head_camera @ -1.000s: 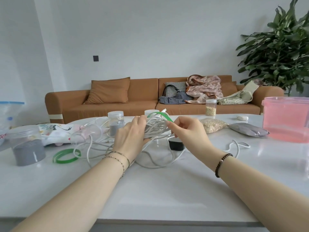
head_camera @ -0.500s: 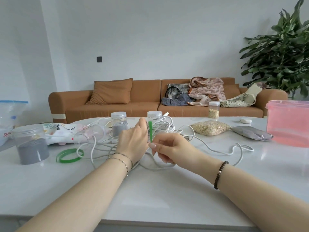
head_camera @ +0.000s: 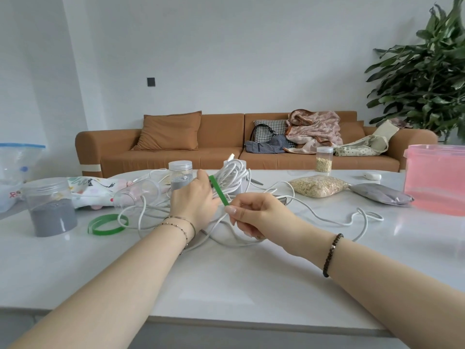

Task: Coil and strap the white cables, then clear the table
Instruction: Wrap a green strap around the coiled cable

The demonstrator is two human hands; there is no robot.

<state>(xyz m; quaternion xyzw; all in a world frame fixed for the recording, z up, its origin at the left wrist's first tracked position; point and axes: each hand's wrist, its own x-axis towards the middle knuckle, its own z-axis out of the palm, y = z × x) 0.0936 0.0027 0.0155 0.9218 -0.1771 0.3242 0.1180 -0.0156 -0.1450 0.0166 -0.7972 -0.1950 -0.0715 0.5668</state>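
Left hand: fingers wrapped round the coiled white cable, mid-table.
Right hand: thumb and forefinger pinched the green strap against the coil.

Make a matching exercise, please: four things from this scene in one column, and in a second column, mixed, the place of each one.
1 strap
2 coil
3 green ring
4 pink tub

A on the table, left side
B on the table, right side
C held in the left hand
D pinched by the right hand

Pairs: 1-D, 2-C, 3-A, 4-B
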